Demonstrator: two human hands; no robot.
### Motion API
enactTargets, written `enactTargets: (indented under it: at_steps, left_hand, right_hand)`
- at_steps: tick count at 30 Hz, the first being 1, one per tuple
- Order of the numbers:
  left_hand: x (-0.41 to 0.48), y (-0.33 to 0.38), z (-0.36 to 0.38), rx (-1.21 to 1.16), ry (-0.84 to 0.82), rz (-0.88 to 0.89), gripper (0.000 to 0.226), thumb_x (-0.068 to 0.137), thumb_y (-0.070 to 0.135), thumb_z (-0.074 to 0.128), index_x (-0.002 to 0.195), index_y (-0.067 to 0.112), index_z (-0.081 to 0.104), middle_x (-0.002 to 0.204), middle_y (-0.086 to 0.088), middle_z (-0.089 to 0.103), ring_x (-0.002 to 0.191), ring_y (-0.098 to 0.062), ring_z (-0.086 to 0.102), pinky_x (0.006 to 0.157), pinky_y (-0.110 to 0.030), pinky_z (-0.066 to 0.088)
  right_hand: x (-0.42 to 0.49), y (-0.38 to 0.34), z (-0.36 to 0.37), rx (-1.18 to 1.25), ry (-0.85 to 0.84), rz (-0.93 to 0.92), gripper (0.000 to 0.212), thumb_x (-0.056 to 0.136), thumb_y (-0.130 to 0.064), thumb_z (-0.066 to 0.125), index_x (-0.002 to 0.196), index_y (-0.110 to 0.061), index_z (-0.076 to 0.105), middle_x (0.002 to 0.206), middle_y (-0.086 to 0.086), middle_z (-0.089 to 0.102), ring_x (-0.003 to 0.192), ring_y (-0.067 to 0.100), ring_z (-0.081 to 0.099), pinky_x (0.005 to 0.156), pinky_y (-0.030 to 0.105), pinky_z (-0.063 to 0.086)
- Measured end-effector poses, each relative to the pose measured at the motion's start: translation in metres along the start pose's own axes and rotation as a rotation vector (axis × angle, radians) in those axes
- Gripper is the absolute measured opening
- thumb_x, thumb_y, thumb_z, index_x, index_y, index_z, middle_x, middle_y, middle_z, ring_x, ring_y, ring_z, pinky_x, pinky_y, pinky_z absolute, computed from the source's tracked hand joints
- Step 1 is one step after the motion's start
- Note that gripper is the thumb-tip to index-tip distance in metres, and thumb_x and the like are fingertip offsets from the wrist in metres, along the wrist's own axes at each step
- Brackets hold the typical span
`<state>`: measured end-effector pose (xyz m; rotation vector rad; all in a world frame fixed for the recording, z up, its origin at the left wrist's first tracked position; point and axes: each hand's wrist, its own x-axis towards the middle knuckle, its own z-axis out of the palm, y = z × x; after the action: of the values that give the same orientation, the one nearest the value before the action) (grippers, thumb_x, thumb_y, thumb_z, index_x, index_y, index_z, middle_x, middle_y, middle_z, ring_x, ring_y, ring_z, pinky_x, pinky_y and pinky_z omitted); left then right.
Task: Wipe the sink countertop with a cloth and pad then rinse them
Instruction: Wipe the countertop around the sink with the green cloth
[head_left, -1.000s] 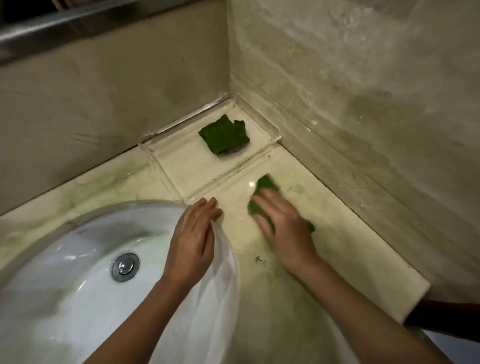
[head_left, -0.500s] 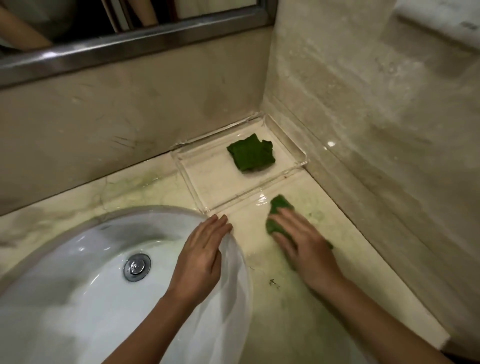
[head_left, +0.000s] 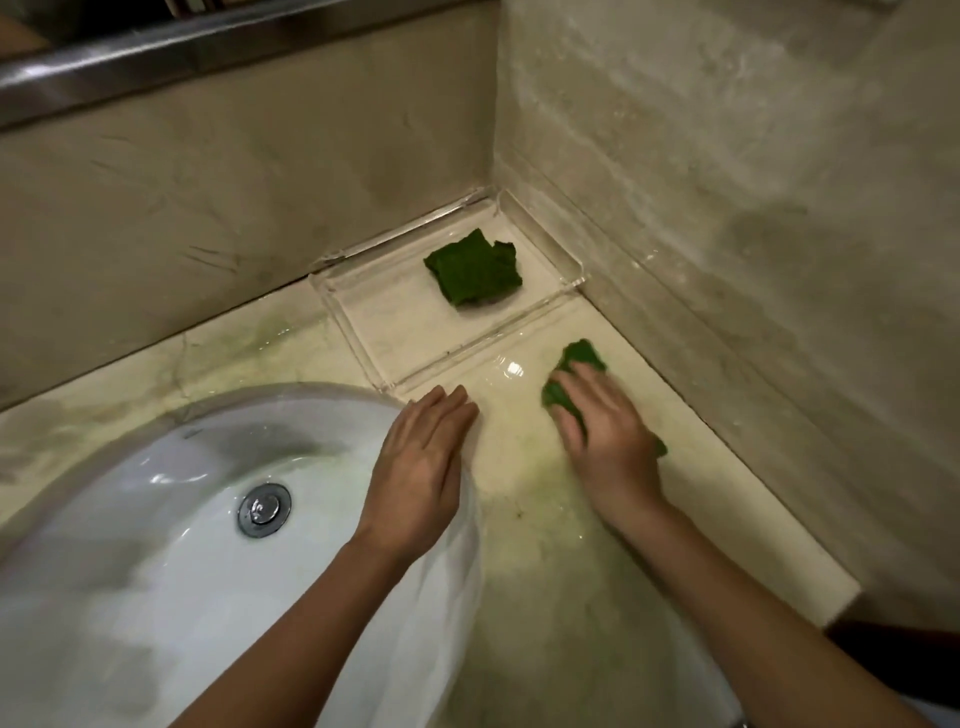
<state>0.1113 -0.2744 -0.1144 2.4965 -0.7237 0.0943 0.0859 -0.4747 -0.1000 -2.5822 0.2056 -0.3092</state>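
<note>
My right hand (head_left: 608, 441) presses flat on a green pad (head_left: 582, 358) against the wet beige countertop (head_left: 545, 545), close to the right wall; most of the pad is hidden under my palm. My left hand (head_left: 421, 467) rests flat, fingers together, on the rim of the white sink (head_left: 156, 571), holding nothing. A second green piece, a crumpled cloth (head_left: 475, 270), lies in a clear tray (head_left: 363, 332) in the back corner.
The sink's metal drain plug (head_left: 264, 508) sits in the basin. Stone walls close the counter at the back and right. A mirror frame (head_left: 156, 57) runs along the top left. The counter's front right edge (head_left: 831, 603) drops off.
My right hand has slid the pad a little toward the right wall. The left hand stays on the sink rim. The view has shifted slightly.
</note>
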Motion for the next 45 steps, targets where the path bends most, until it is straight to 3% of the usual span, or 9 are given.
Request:
enactTargets:
  at_steps: [4, 9, 15, 21, 26, 32, 38, 43, 45]
  left_hand:
    - [0.003, 0.015, 0.007, 0.075, -0.067, -0.007, 0.046, 0.095, 0.026, 0.029, 0.131, 0.009, 0.052, 0.140, -0.010, 0.049, 0.134, -0.032, 0.039, 0.111, -0.042, 0.021]
    - [0.017, 0.021, 0.010, 0.084, -0.102, 0.029, 0.049, 0.096, 0.029, 0.028, 0.132, 0.008, 0.053, 0.140, -0.011, 0.049, 0.134, -0.031, 0.038, 0.111, -0.046, 0.030]
    - [0.019, 0.029, 0.015, 0.105, -0.106, 0.025, 0.049, 0.096, 0.030, 0.028, 0.132, 0.009, 0.051, 0.140, -0.012, 0.049, 0.133, -0.033, 0.039, 0.111, -0.047, 0.028]
    - [0.018, 0.029, 0.022, 0.144, -0.077, 0.015, 0.049, 0.095, 0.030, 0.026, 0.133, 0.011, 0.050, 0.141, -0.010, 0.048, 0.134, -0.030, 0.036, 0.112, -0.047, 0.023]
    - [0.018, 0.029, 0.016, 0.187, -0.085, 0.037, 0.048, 0.095, 0.030, 0.026, 0.133, 0.012, 0.050, 0.140, -0.009, 0.048, 0.133, -0.030, 0.037, 0.113, -0.046, 0.024]
    - [0.018, 0.027, 0.021, 0.157, -0.031, 0.034, 0.045, 0.095, 0.028, 0.029, 0.129, 0.012, 0.053, 0.137, -0.009, 0.052, 0.131, -0.030, 0.041, 0.112, -0.045, 0.025]
    - [0.019, 0.022, 0.011, 0.054, -0.102, 0.065, 0.049, 0.096, 0.030, 0.026, 0.132, 0.010, 0.051, 0.141, -0.009, 0.048, 0.133, -0.028, 0.039, 0.111, -0.046, 0.027]
    - [0.001, 0.002, -0.002, -0.141, 0.003, 0.066, 0.041, 0.096, 0.018, 0.031, 0.129, 0.004, 0.052, 0.140, -0.012, 0.047, 0.132, -0.022, 0.039, 0.110, -0.033, 0.030]
    - [-0.010, -0.005, -0.006, -0.156, 0.029, 0.045, 0.041, 0.095, 0.014, 0.030, 0.126, 0.004, 0.054, 0.139, -0.012, 0.048, 0.132, -0.021, 0.039, 0.110, -0.033, 0.029]
  right_hand:
    - [-0.078, -0.005, -0.015, 0.013, -0.191, -0.247, 0.035, 0.089, -0.030, 0.050, 0.119, -0.017, 0.063, 0.129, 0.003, 0.057, 0.120, 0.014, 0.047, 0.107, 0.018, 0.026]
    - [-0.070, 0.038, -0.032, -0.028, 0.004, 0.072, 0.034, 0.093, -0.030, 0.053, 0.124, -0.017, 0.059, 0.134, 0.005, 0.053, 0.124, 0.023, 0.048, 0.104, 0.029, 0.032]
    - [-0.140, 0.012, -0.029, 0.017, -0.170, -0.261, 0.035, 0.090, -0.036, 0.047, 0.119, -0.021, 0.060, 0.131, -0.002, 0.055, 0.120, 0.017, 0.051, 0.106, 0.025, 0.032]
    - [-0.096, 0.050, -0.044, -0.049, 0.095, 0.113, 0.034, 0.089, -0.030, 0.054, 0.119, -0.016, 0.063, 0.130, 0.005, 0.056, 0.120, 0.025, 0.052, 0.101, 0.036, 0.042]
    - [-0.161, 0.017, -0.040, -0.011, -0.116, -0.238, 0.036, 0.095, -0.039, 0.041, 0.116, -0.021, 0.063, 0.128, 0.000, 0.058, 0.119, 0.018, 0.054, 0.101, 0.033, 0.043]
    - [-0.108, 0.062, -0.049, -0.027, 0.075, 0.137, 0.033, 0.089, -0.024, 0.060, 0.122, -0.016, 0.061, 0.133, 0.007, 0.054, 0.125, 0.021, 0.047, 0.105, 0.029, 0.033]
    - [-0.172, 0.021, -0.040, 0.010, -0.196, -0.299, 0.037, 0.097, -0.040, 0.038, 0.120, -0.021, 0.061, 0.131, 0.001, 0.057, 0.123, 0.016, 0.050, 0.102, 0.033, 0.041]
    - [-0.092, 0.034, -0.033, 0.015, -0.054, -0.034, 0.037, 0.093, -0.036, 0.049, 0.124, -0.019, 0.060, 0.135, 0.003, 0.053, 0.124, 0.018, 0.046, 0.104, 0.032, 0.035]
    - [-0.093, 0.012, -0.021, 0.019, -0.081, -0.078, 0.036, 0.091, -0.034, 0.050, 0.120, -0.016, 0.063, 0.131, 0.007, 0.056, 0.123, 0.019, 0.047, 0.105, 0.025, 0.032]
